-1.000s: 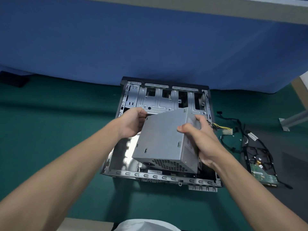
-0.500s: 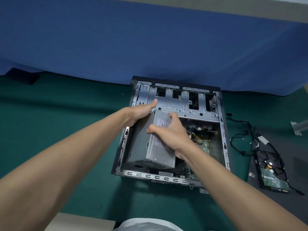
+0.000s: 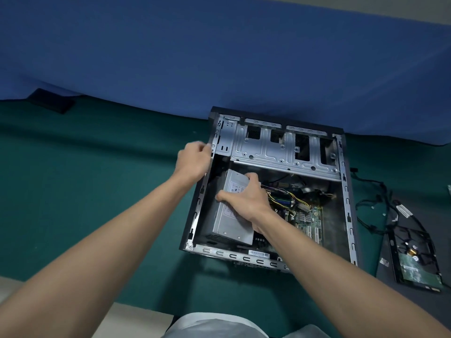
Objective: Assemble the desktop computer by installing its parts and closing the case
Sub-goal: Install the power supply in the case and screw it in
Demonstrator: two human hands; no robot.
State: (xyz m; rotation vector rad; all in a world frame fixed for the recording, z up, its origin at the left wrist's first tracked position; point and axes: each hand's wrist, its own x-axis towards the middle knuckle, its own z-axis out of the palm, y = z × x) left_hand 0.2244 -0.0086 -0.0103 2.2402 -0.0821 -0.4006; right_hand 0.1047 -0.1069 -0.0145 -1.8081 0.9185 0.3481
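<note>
power supply (image 3: 229,230) lies in the near-left corner of the case (image 3: 244,259), long axis running near to far along the left wall. right hand (image 3: 246,201) grips its top, far end. left hand (image 3: 192,158), blurred, curls at the case's left rim; grip cannot be told.

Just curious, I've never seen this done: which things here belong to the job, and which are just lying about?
Job: computer case, power supply in the right hand's grip, motherboard, hard drive, loose cables.
Lying about: black object by the blue partition.
</note>
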